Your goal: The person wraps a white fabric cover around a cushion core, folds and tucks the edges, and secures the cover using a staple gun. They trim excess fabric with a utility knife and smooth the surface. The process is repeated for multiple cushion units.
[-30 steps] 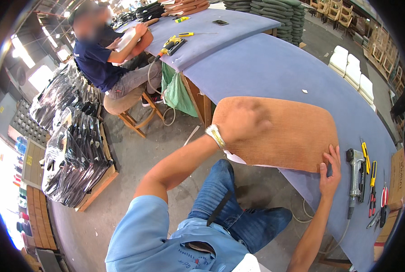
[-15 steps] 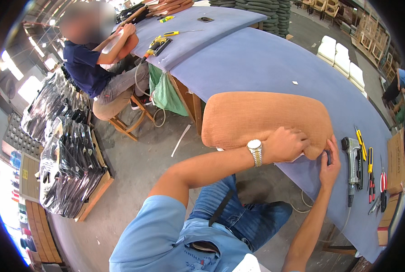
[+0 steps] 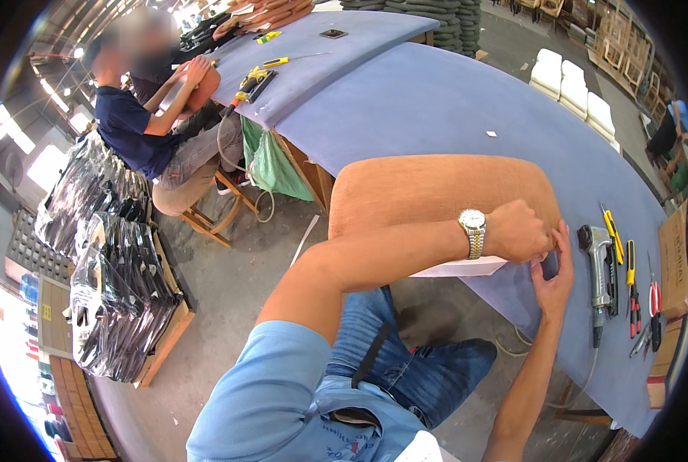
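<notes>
An orange-brown fabric-covered seat cushion (image 3: 429,185) lies at the front edge of the blue table, with a strip of its white underside (image 3: 467,267) showing below the near edge. My left hand (image 3: 519,231), its wrist wearing a watch (image 3: 473,221), is closed at the cushion's near right corner and grips the fabric there. My right hand (image 3: 553,276) pinches the same corner from the right, thumb and fingers close to the left hand's fingertips. The fingertips of my left hand are partly hidden.
On the blue table (image 3: 436,100), right of the cushion, lie a staple gun (image 3: 595,258) with a hose, a yellow cutter (image 3: 612,232), a yellow-handled screwdriver (image 3: 630,262) and red-handled pliers (image 3: 655,300). A cardboard box (image 3: 673,250) stands beyond. Another person (image 3: 136,127) sits at the far left.
My left hand has shifted right and closed at the corner beside my right hand. More of the white underside shows along the near edge. My right hand has stayed about where it was.
</notes>
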`<state>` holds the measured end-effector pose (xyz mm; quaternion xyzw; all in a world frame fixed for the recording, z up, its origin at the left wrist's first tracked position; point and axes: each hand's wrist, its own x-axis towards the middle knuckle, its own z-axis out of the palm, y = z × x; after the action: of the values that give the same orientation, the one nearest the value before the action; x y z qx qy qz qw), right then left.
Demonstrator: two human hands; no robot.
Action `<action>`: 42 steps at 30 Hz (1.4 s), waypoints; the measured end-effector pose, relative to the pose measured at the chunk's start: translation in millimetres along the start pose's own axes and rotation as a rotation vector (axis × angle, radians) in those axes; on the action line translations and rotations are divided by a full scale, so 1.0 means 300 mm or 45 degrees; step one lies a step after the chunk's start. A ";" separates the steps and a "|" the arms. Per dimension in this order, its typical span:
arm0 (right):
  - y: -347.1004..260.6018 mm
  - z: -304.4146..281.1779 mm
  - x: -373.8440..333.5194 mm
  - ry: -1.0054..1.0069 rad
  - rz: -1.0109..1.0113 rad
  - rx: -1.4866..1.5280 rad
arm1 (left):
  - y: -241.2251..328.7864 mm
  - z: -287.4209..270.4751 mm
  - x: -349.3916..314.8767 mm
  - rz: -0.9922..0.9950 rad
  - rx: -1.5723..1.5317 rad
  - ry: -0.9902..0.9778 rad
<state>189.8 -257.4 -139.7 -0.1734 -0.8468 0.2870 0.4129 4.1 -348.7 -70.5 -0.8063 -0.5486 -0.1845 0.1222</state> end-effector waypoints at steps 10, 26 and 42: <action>0.137 -0.002 -0.040 0.032 0.251 0.456 | 0.022 0.043 0.160 -0.255 -0.264 -0.125; 0.159 0.049 0.096 0.064 0.268 0.535 | 0.002 0.041 0.022 -0.057 0.009 0.420; 0.170 0.051 0.105 0.090 0.369 0.585 | 0.040 0.036 -0.062 -0.060 0.188 -0.058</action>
<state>161.6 -206.4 -160.6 -0.2043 -0.7109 0.5215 0.4253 11.0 -364.3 -88.2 -0.7858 -0.5823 -0.1281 0.1646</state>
